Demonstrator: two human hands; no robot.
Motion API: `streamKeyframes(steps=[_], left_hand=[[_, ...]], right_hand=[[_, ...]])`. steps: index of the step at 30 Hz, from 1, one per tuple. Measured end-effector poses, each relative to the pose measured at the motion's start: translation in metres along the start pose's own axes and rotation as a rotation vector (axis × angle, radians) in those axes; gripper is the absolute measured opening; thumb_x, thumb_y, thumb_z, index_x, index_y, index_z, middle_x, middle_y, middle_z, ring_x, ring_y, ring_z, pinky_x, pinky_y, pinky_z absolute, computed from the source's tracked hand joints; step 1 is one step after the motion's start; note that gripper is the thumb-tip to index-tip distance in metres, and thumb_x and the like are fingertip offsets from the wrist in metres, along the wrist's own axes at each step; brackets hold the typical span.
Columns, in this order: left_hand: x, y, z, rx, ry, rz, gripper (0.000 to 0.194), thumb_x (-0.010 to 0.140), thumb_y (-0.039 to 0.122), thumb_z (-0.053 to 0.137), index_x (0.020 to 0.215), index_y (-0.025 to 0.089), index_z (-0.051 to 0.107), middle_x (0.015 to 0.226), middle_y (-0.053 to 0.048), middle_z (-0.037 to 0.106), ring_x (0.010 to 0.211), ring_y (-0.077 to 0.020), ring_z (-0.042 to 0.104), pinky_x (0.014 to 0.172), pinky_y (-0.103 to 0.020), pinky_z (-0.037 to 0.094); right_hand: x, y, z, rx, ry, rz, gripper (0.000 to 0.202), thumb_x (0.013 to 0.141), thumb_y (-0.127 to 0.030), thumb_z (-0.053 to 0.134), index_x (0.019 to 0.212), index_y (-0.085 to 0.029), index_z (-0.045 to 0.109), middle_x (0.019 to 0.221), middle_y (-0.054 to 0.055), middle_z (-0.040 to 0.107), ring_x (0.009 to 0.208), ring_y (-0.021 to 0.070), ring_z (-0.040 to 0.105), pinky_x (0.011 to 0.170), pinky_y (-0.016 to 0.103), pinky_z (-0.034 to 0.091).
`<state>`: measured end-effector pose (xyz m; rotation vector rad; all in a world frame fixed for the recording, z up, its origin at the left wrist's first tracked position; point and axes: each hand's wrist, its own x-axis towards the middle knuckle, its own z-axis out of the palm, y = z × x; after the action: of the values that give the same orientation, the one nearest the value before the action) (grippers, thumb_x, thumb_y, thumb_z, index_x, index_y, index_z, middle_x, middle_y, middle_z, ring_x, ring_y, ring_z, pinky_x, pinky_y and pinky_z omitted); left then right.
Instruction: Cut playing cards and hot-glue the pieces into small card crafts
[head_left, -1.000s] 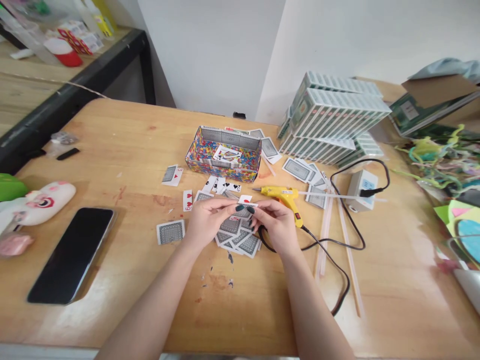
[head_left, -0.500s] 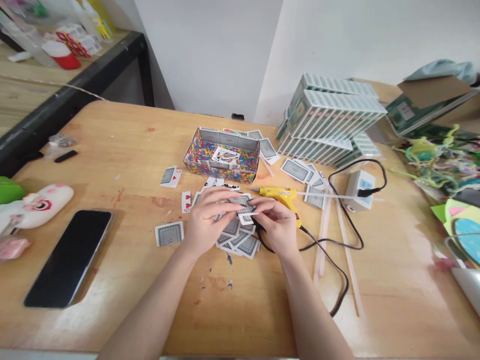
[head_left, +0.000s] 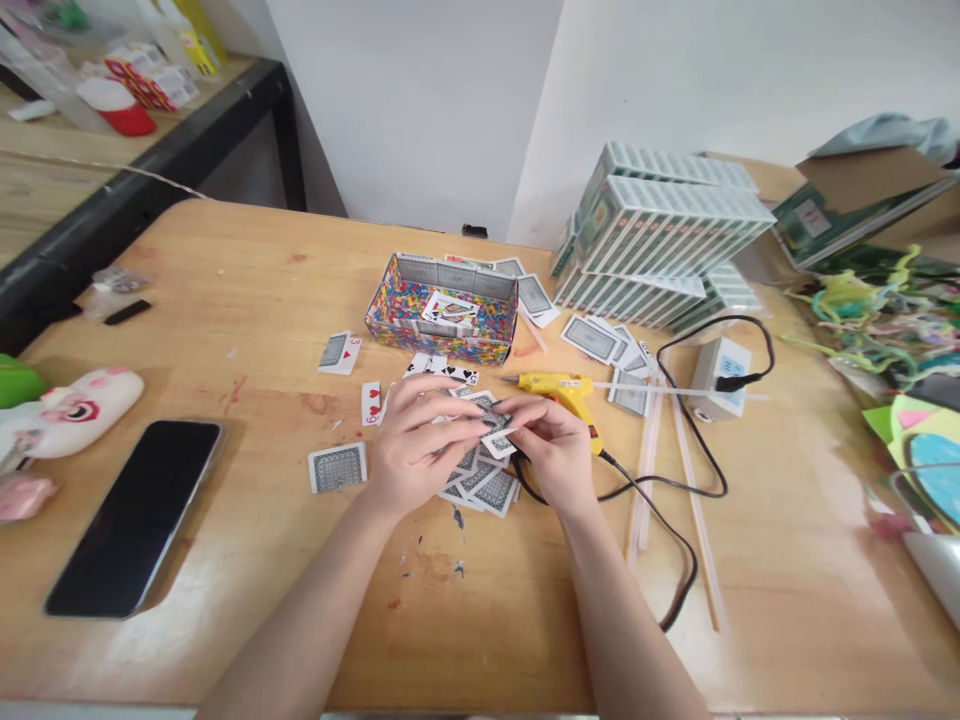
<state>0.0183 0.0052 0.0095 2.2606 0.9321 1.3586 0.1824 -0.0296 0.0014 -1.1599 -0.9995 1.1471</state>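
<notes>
Between my two hands is a folded playing card (head_left: 498,437) with a grey patterned back, held above a loose pile of playing cards (head_left: 491,488). My right hand (head_left: 551,445) pinches its right side between thumb and fingers. My left hand (head_left: 420,440) has its fingertips on the card's left side, the thumb partly hidden below. Just behind the hands lies a yellow glue gun (head_left: 559,388), a clear glue stick in its back. Beyond them stands an open box (head_left: 442,345) with multicoloured sides, grey card backs along its rim and a face card inside.
Stacked card boxes (head_left: 667,235) stand at the back right. A white power adapter (head_left: 721,378) with a black cord (head_left: 694,560) and clear glue sticks (head_left: 697,520) lie to the right. A phone (head_left: 139,515) and a plush toy (head_left: 94,410) are on the left.
The folded card has tilted and shifted slightly right and down, showing more of its near flap. My left fingers have moved right along it; my right hand has hardly moved.
</notes>
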Motion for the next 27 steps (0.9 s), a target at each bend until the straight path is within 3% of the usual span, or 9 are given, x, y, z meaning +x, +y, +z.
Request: streamKeyframes(steps=[10, 20, 27], left_hand=[[-0.003, 0.005, -0.005, 0.2, -0.03, 0.235, 0.02, 0.069, 0.016, 0.067, 0.084, 0.03, 0.067, 0.083, 0.004, 0.072, 0.087, -0.0181, 0.061, 0.084, -0.039, 0.042], [0.001, 0.016, -0.002, 0.25, -0.044, 0.302, 0.017, 0.071, 0.013, 0.066, 0.082, 0.025, 0.066, 0.081, 0.004, 0.073, 0.082, -0.0154, 0.065, 0.081, -0.033, 0.043], [0.002, 0.02, 0.0, 0.235, -0.025, 0.274, 0.015, 0.071, 0.009, 0.065, 0.08, 0.02, 0.063, 0.08, 0.002, 0.073, 0.079, -0.0131, 0.066, 0.079, -0.03, 0.044]], right_hand=[[0.0, -0.002, 0.003, 0.052, -0.029, 0.049, 0.007, 0.067, -0.022, 0.069, 0.065, -0.022, 0.062, 0.081, 0.003, 0.068, 0.079, 0.0177, 0.063, 0.071, 0.031, 0.051], [0.0, 0.001, 0.003, 0.087, -0.013, 0.114, 0.008, 0.064, -0.023, 0.071, 0.064, -0.021, 0.063, 0.079, 0.002, 0.07, 0.073, 0.0172, 0.064, 0.067, 0.03, 0.052], [0.001, 0.005, 0.003, 0.086, 0.001, 0.119, 0.007, 0.063, -0.018, 0.072, 0.064, -0.021, 0.065, 0.078, 0.001, 0.07, 0.071, 0.0151, 0.064, 0.064, 0.025, 0.052]])
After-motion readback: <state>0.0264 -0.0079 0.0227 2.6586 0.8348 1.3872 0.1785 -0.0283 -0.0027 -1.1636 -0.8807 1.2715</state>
